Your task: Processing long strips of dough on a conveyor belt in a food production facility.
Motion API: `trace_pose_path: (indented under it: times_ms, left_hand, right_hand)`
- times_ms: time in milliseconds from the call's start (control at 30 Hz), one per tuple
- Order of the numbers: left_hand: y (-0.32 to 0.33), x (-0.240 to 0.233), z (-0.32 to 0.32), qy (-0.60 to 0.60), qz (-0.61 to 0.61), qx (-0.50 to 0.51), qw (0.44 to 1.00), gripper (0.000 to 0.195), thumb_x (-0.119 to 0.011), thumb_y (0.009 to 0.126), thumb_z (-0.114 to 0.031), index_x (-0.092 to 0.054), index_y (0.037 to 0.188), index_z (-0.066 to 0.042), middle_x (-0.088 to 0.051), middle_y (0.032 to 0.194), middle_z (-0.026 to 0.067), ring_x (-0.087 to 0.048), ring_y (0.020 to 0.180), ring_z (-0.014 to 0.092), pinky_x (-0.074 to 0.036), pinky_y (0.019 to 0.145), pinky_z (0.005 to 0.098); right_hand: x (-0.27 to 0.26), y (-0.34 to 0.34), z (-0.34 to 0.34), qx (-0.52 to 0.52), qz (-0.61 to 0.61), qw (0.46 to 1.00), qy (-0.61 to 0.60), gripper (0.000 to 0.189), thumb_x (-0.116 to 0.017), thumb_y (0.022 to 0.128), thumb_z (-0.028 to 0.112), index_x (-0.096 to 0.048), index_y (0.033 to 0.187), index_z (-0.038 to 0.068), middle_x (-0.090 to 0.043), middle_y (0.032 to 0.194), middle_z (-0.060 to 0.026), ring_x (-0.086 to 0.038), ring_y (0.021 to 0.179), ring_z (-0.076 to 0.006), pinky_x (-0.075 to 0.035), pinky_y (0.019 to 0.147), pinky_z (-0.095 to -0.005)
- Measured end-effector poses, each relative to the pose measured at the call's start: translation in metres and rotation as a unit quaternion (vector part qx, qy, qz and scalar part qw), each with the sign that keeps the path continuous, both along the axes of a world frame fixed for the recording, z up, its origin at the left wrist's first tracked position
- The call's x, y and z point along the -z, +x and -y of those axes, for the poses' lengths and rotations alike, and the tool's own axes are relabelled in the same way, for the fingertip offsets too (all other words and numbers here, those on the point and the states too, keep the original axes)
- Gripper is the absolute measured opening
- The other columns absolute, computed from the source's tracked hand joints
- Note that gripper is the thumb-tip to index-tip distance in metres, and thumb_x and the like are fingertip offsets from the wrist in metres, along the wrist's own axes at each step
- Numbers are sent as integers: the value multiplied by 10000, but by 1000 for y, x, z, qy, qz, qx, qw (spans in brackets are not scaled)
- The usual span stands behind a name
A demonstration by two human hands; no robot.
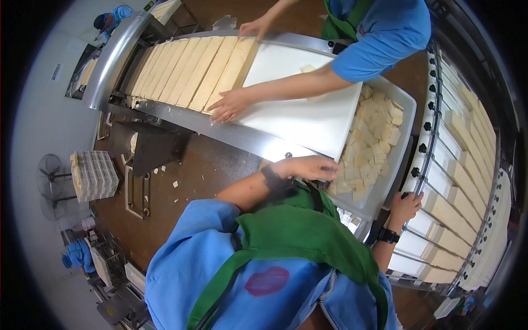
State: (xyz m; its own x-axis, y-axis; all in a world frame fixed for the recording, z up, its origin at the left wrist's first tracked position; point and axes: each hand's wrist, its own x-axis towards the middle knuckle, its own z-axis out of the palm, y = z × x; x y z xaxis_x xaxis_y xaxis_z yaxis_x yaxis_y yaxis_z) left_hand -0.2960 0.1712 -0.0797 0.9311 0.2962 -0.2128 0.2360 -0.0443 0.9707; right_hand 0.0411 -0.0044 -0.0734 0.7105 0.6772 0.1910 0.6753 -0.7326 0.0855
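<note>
My left hand [315, 168], blurred, is above a small dark fitting at the near corner of a white conveyor belt [288, 119]; whether it holds the fitting is unclear. My right hand [406, 206] is curled around the metal guide rail [431, 165] of a second conveyor, beside a black piece. Long pale slabs [198, 74], possibly bean curd or dough, lie side by side on the first conveyor. A co-worker's hands [233, 105] touch both ends of the nearest slab. Between the conveyors, a white plastic tub [406, 107] holds many thin pale pieces [369, 144].
Pale blocks [449, 206] stand in lanes between thin rods on the second conveyor, with black knobs [427, 126] along its rail. A curved steel hood [119, 57] covers the first conveyor's far end. Stacked white crates [95, 177], a fan [51, 177] and a metal frame [136, 194] are left.
</note>
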Motion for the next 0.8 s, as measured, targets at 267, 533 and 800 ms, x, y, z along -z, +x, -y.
trace_pose_path:
  times_ms: [267,533,800]
  left_hand:
    - [-108,30,-39,25,-23,-439,898,165,-580,930,-109,-640,1063,-32,-612,782,0,-543,677,73,-460,632,224]
    - [-217,57,-76,101,-135,-679,714,303,-686,852,-197,-623,1081,-8,-647,868,139,-619,813,242,-502,779,352]
    - [-301,85,-135,222,-351,-683,601,853,-838,686,-261,-334,1301,49,-345,1319,292,-352,1252,450,-362,1040,455]
  right_hand:
    - [10,10,4,5,19,1000,0,331,-659,777,299,-603,1012,74,-397,1458,-171,-445,1249,-388,-481,897,-549]
    - [-30,-3,-19,18,-176,964,200,271,-711,791,183,-627,986,14,-642,1132,-202,-594,1051,-371,-429,977,-413]
    - [-83,-128,-114,-235,-352,875,237,120,-622,885,83,-644,983,17,-669,1102,-152,-619,1063,-289,-452,950,-370]
